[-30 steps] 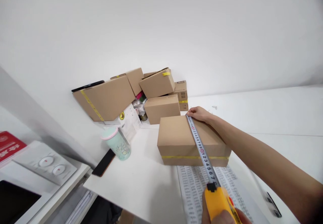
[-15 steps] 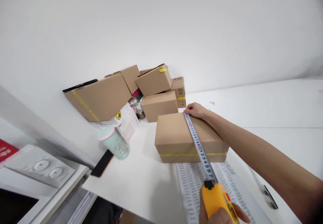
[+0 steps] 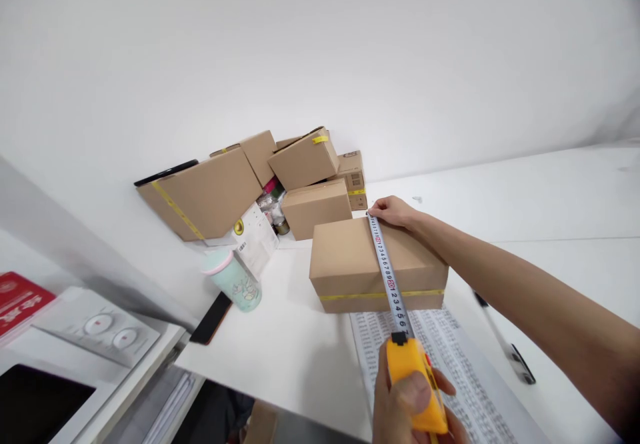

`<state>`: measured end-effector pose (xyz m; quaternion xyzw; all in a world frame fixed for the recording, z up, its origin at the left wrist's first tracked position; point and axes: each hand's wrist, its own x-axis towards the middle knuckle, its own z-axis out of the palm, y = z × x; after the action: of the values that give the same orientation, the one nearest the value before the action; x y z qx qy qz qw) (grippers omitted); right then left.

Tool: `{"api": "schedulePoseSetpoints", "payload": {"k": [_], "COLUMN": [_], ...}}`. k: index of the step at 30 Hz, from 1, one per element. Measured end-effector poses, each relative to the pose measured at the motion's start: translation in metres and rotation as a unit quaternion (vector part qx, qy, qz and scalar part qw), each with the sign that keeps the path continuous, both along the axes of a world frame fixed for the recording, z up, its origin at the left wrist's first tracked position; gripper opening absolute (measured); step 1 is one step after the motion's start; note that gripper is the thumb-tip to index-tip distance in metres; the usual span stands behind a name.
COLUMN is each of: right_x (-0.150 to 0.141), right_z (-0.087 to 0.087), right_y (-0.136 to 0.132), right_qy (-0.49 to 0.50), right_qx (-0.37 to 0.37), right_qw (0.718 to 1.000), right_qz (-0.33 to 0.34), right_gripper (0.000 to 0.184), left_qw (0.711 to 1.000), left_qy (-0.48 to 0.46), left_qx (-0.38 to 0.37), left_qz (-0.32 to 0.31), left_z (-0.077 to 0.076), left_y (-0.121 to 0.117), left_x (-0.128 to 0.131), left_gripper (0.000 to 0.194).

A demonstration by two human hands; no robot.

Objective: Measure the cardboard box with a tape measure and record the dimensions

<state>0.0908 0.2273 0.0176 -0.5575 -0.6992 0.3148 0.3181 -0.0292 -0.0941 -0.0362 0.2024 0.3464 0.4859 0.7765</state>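
A closed cardboard box (image 3: 345,247) with a yellow strip along its front side stands on the white table. Across its top, a metal tape measure blade (image 3: 384,264) runs from the far edge toward me and past the near edge. My left hand (image 3: 400,404) wraps around the yellow tape measure case (image 3: 415,381), its thumb on the casing. At the box's far edge my right hand (image 3: 393,211) pinches the blade's end, with the forearm passing over the box's right side. Under and in front of the box lies a printed sheet (image 3: 463,364) with columns of figures.
More cardboard boxes (image 3: 317,209) are stacked by the wall at the back left. A mint tumbler (image 3: 240,284) stands near a dark flat object (image 3: 211,321) at the left table edge. A black-capped pen (image 3: 523,364) lies on the right. Lower left is a white cabinet (image 3: 165,344).
My left hand has brought the tape case up and slightly left, nearer the box, leaving less blade out. My right hand still pinches the blade's end. The view has shifted slightly.
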Motion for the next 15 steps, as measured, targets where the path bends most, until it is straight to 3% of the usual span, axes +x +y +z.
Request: {"api": "schedulePoseSetpoints", "payload": {"k": [5,15], "right_x": [-0.006,-0.008], "right_z": [-0.006,-0.007], "right_y": [0.005,0.007], "right_qy": [-0.052,-0.074], "right_qx": [0.028,0.020], "right_qw": [0.998,0.996], "right_qz": [-0.015,-0.040], "right_gripper": [0.020,0.019], "left_qw": [0.999,1.000], "left_qy": [-0.011,-0.013], "left_qx": [-0.027,-0.006], "left_qz": [0.016,-0.006], "left_z": [0.006,0.004], "left_y": [0.004,0.006], "left_x": [0.007,0.015], "left_gripper": [0.071,0.066]}}
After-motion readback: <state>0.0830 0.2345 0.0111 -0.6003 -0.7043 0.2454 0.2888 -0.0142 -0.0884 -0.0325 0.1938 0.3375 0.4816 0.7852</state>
